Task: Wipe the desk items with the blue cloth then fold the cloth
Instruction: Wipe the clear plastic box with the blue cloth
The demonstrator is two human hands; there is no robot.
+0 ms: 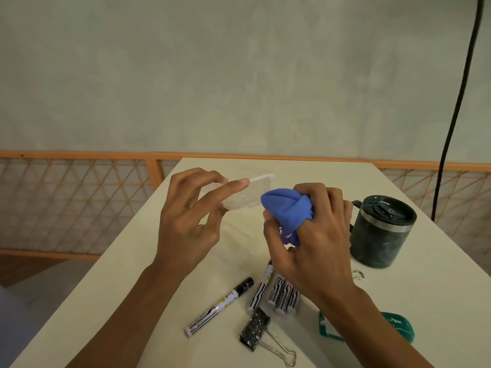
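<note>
**Q:** Why is the small clear plastic case point(249, 192) held up off the pale desk point(159, 288)?

**A:** Your left hand point(186, 216) pinches its near end between thumb and fingertips, the fingers half spread, which leaves the far end free for wiping.

**Q:** And the cloth?

**A:** The blue microfibre cloth point(287, 211) is bunched in your right hand point(313, 235). The fingers curl tightly round it and push a rounded pad out just beside the case (contact is hard to tell). The lidded dark green mug point(382, 232), the black-and-white patterned markers point(220, 306) and the black binder clip point(255, 330) lie on the desk, probably next.
</note>
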